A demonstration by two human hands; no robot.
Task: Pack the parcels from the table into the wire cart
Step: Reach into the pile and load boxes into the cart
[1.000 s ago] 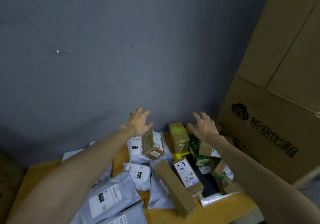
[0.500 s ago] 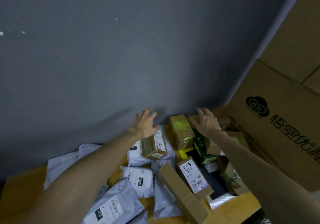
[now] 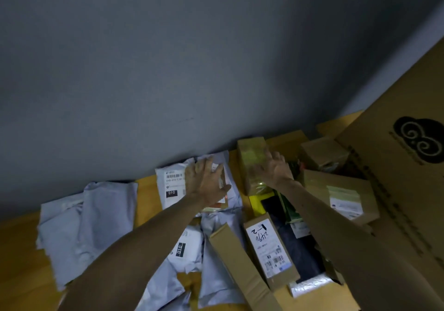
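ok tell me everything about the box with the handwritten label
Narrow brown cardboard box, closed, lying flat and slanted in the pile. A white label covers most of its top: black handwriting at the far end, barcodes at the near end. A longer plain cardboard box lies against its left side, a dark bag along its right.

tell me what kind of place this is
Probably a courier parcel-sorting or storage corner: a wooden table piled with grey mailer bags and small cardboard boxes bearing barcode shipping labels, with a large printed carton standing beside it against a bare grey wall.
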